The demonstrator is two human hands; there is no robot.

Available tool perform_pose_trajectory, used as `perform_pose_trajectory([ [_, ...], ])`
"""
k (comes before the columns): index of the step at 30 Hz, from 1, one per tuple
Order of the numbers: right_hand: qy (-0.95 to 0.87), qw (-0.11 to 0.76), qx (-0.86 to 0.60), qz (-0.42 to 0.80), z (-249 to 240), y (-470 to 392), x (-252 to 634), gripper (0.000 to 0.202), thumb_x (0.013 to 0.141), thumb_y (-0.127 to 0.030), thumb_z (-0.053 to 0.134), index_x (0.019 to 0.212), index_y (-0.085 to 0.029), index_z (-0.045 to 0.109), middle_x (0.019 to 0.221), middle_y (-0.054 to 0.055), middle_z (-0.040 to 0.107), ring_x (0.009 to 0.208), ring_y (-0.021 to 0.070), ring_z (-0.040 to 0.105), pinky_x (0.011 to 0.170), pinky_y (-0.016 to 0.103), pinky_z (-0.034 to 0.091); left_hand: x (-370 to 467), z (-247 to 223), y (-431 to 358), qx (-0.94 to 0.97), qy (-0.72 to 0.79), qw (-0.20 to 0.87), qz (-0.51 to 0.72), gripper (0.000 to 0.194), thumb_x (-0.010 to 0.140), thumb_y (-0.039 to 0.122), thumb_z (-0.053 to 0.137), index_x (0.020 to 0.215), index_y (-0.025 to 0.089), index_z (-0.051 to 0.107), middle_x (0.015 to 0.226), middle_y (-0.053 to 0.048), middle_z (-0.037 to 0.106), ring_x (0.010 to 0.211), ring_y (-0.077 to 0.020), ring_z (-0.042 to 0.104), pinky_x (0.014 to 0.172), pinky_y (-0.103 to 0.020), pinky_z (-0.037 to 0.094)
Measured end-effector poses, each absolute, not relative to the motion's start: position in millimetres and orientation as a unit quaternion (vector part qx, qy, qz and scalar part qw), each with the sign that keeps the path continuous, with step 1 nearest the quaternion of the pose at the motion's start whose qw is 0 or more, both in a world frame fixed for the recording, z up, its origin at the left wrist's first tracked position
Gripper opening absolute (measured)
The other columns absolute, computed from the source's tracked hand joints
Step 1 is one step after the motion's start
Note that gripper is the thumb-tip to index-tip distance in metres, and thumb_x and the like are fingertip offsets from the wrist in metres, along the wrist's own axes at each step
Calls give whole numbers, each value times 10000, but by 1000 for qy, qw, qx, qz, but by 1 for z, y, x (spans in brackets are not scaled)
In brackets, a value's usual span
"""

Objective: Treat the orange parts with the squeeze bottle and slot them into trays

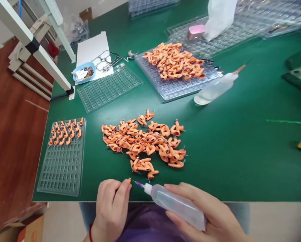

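Near the table's front edge my left hand (112,205) pinches a small orange earbud shell (129,180); only its end shows past the fingertips. My right hand (203,211) is wrapped round a translucent squeeze bottle (179,205), which lies tilted with its purple needle tip (139,184) pointing left at the shell. The tip is at or very close to the shell; whether they touch I cannot tell. Just beyond my hands lies a loose heap of orange earbud shells (150,137) with thin wires. To the left, a clear compartment tray (62,171) holds several shells in its far rows.
A stacked tray (170,94) bears another heap of shells. Beside it lies a second bottle (213,89) with a brown tip. Further off are an unfilled clear tray (110,87), a blue dish (92,75), a pink container (196,32) and a white bag (220,18). A metal frame post (49,67) stands left.
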State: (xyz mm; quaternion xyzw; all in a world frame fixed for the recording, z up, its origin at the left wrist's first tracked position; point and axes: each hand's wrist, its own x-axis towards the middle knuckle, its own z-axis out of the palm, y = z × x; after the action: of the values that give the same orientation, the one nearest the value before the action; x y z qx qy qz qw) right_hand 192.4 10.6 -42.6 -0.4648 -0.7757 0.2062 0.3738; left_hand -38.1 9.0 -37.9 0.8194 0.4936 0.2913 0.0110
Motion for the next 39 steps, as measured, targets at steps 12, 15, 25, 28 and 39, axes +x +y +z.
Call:
perform_pose_trajectory([
  [12, -782, 365, -462, 206, -40, 13, 193, 196, 1007, -283, 451, 1185, -214, 497, 796, 74, 749, 641, 200, 733, 548, 236, 581, -37, -36, 8, 821, 495, 10, 283, 329, 836, -34, 677, 1147, 64, 637, 884, -76, 628, 847, -182, 577, 761, -323, 515],
  [15, -779, 371, -463, 205, -39, 14, 192, 188, 1013, -286, 446, 1179, -213, 497, 787, 69, 748, 626, 196, 729, 541, 234, 577, -37, -35, 8, 821, 496, 9, 283, 331, 836, -33, 678, 1149, 63, 635, 887, -78, 631, 851, -183, 578, 764, -326, 516],
  [25, -765, 386, -466, 218, -42, 12, 192, 229, 950, -218, 515, 1178, -229, 528, 784, 41, 745, 612, 189, 720, 535, 232, 577, -36, -34, 10, 822, 495, 3, 281, 302, 858, -21, 665, 1143, 72, 637, 867, -73, 642, 839, -172, 580, 745, -326, 528],
  [28, -758, 394, -467, 227, -42, 13, 193, 283, 897, -197, 565, 1176, -240, 545, 795, 33, 746, 611, 192, 718, 552, 240, 588, -36, -33, 10, 820, 500, -2, 279, 288, 873, -7, 654, 1144, 91, 635, 865, -67, 647, 831, -168, 591, 742, -323, 534],
  [39, -736, 409, -473, 259, -49, 7, 196, 332, 848, -182, 625, 1170, -252, 585, 846, 41, 760, 657, 193, 733, 604, 233, 601, -37, -34, 10, 817, 501, 13, 285, 312, 842, -28, 672, 1135, 77, 639, 868, -70, 643, 826, -175, 591, 752, -317, 526],
])
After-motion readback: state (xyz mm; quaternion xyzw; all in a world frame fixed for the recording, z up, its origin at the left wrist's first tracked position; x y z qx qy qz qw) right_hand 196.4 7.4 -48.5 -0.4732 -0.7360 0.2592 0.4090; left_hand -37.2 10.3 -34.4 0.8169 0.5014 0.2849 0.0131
